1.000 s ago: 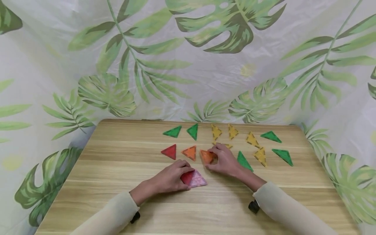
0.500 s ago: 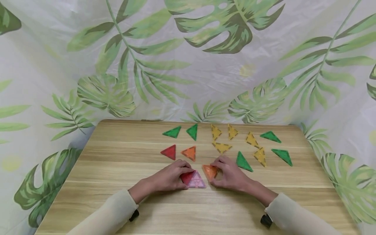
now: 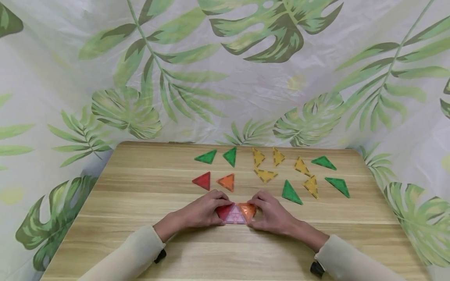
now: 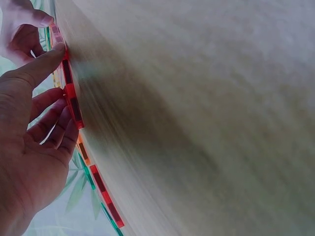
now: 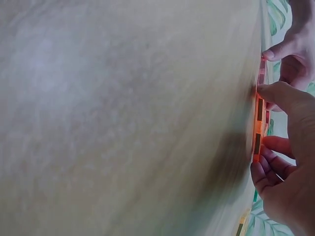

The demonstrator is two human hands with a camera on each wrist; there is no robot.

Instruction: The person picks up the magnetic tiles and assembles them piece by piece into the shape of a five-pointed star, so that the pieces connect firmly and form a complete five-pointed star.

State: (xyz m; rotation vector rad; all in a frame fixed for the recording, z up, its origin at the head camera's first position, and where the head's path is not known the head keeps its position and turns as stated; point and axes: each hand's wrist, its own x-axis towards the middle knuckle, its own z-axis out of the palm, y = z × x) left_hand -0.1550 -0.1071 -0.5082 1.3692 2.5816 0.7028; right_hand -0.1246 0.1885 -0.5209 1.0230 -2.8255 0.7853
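Observation:
My left hand (image 3: 204, 210) grips a red triangular magnetic tile (image 3: 223, 212) between thumb and fingers, flat on the table. Against its right side lies a pink triangular tile (image 3: 235, 216). My right hand (image 3: 272, 212) pinches an orange triangular tile (image 3: 248, 211), which meets the pink tile's right side, so the three form a row. In the left wrist view the red tile (image 4: 71, 93) shows edge-on between thumb and fingers. The right wrist view has the orange tile (image 5: 258, 123) edge-on, held the same way. Fingers cover the outer parts of both held tiles.
Behind the hands lie another red tile (image 3: 202, 181) and an orange tile (image 3: 226, 182). Several green triangles (image 3: 291, 192) and yellow triangles (image 3: 266, 175) are spread toward the back of the wooden table (image 3: 158, 164). A leaf-print cloth (image 3: 197, 78) hangs behind.
My right hand has brought the orange tile toward me and left, turning it until it meets the pink tile. The left hand has stayed on the red tile.

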